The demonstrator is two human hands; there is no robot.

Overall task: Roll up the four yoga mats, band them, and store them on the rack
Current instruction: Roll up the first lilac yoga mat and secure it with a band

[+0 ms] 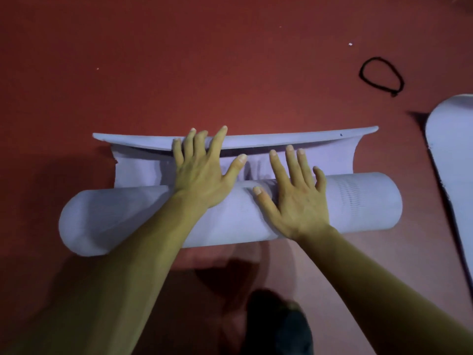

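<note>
Closest to the camera is a dark shape (279,326), maybe a foot, but it is too blurry to tell. Just past it, the purple mat (128,219) lies across the red floor (179,60). Most of it is a fat roll, and its left end sticks out past the arm.

Next comes the left hand (202,172). It is wide open and flat, and it grips nothing. The palm sits at the top of the roll. The fingers reach out onto the last flap (281,139), which curls up at its far edge. I think the hand presses there to keep the flap smooth as it goes under.

The right hand (297,198) is open too, with its fingers spread. It lies flat on the roll and holds nothing. With a hand on each side of the middle, the roll should turn straight and stay tight.

Farther right, well apart from the roll, a black band (381,75) lies in a loop on the floor. It is probably there to go round the roll when the flap is in.

At the right edge lies a second mat (453,155), flat and not rolled. No rack shows.
</note>
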